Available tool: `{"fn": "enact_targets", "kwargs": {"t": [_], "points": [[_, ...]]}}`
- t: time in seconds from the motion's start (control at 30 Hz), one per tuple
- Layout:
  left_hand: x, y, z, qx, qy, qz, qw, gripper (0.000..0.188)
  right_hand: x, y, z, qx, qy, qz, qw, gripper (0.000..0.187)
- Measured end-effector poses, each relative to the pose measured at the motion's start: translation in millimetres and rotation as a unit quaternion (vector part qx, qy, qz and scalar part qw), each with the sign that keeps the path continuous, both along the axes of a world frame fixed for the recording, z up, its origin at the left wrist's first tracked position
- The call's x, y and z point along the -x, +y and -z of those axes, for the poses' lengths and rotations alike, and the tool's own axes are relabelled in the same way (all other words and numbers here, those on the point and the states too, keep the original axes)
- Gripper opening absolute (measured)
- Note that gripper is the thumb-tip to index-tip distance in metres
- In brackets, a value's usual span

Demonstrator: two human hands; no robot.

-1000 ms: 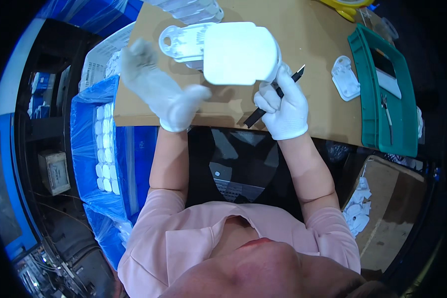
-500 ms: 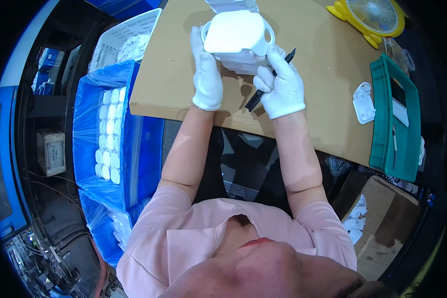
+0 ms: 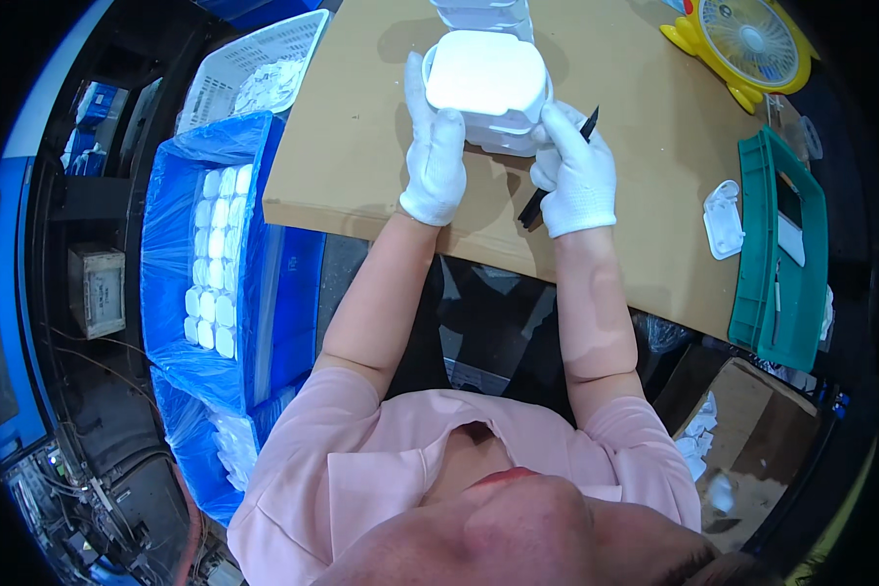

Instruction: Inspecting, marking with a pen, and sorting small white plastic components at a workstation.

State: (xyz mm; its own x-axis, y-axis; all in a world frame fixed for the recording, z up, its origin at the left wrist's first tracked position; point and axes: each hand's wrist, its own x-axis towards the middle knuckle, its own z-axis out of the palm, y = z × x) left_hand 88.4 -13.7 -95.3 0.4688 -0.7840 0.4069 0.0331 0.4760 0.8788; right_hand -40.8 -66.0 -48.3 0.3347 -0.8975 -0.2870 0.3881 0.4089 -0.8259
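Observation:
A white rounded-square plastic part (image 3: 488, 70) lies level on top of more white plastic pieces (image 3: 503, 140). My left hand (image 3: 434, 171), in a white glove, grips its left side, fingers along the edge and thumb at the front corner. At the right corner, the fingertips of my gloved right hand (image 3: 578, 176) touch or nearly touch the part. That hand is closed around a slim black pointed tool (image 3: 530, 210), a pen or a knife; I cannot tell which. Another stack of white parts (image 3: 483, 14) stands just behind.
A yellow fan (image 3: 749, 44) stands at the far right of the cardboard-covered table (image 3: 361, 146). Near the right edge are a loose white piece (image 3: 723, 221) and a green tray (image 3: 755, 244). Left stand a blue lined crate (image 3: 264, 264) and a white basket (image 3: 205, 83). A carton (image 3: 767, 420) holds scraps.
The part has gone from tilted, with its side loops showing, to level on the pieces beneath. Both hands moved slightly right in view. A blurred white bit now shows over the carton.

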Motion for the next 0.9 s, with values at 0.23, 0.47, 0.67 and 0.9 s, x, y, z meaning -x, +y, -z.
{"fn": "enact_targets", "kwargs": {"t": [0.23, 0.47, 0.67, 0.9], "points": [[1, -1, -1, 0.001, -0.119, -0.082, 0.989, 0.076, 22, 2, -1, 0.004, -0.039, -0.013, 0.999, 0.017], [13, 7, -8, 0.115, -0.234, -0.305, 0.916, 0.066, 118, -20, -17, 0.448, 0.571, 0.132, 0.675, 0.026], [66, 14, -24, 0.171, -0.368, -0.217, 0.888, 0.056, 183, -39, -4, 0.319, 0.739, 0.098, 0.585, 0.046], [111, -8, -13, 0.108, -0.389, -0.012, 0.915, 0.058, 174, -45, 19, 0.380, 0.692, -0.028, 0.613, 0.038]]}}
